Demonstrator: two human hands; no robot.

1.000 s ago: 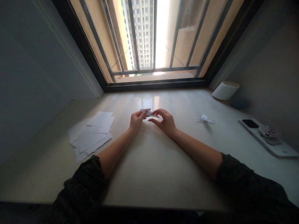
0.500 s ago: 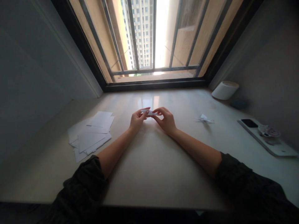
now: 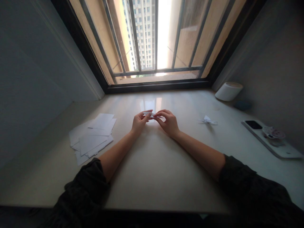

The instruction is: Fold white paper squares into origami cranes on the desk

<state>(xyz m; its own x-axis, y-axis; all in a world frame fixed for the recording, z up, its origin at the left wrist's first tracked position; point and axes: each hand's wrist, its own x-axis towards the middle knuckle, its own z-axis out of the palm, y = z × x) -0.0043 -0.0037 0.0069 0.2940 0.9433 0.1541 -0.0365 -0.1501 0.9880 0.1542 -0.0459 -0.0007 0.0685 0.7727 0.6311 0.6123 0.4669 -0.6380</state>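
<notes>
A small folded piece of white paper (image 3: 148, 113) is held between both hands over the middle of the pale sill. My left hand (image 3: 139, 121) pinches its left end, thumb on the near side. The fingertips and thumb of my right hand (image 3: 168, 121) close on the right end. Fingers cover much of the paper, so its full shape is hidden. To the right lies a white folded-paper figure (image 3: 207, 120) with pointed ends. On the left, several white paper sheets (image 3: 93, 139) lie in a loose, overlapping pile.
A white phone (image 3: 273, 139) with a round grip on its back lies at the right. Behind it, a white cylindrical object (image 3: 229, 91) and a dark bluish item (image 3: 242, 104) sit near the wall. A barred window (image 3: 156, 85) bounds the back of the sill.
My right fingers have shifted slightly on the folded paper, and less of its right end shows. The arms and the other objects stay in place.
</notes>
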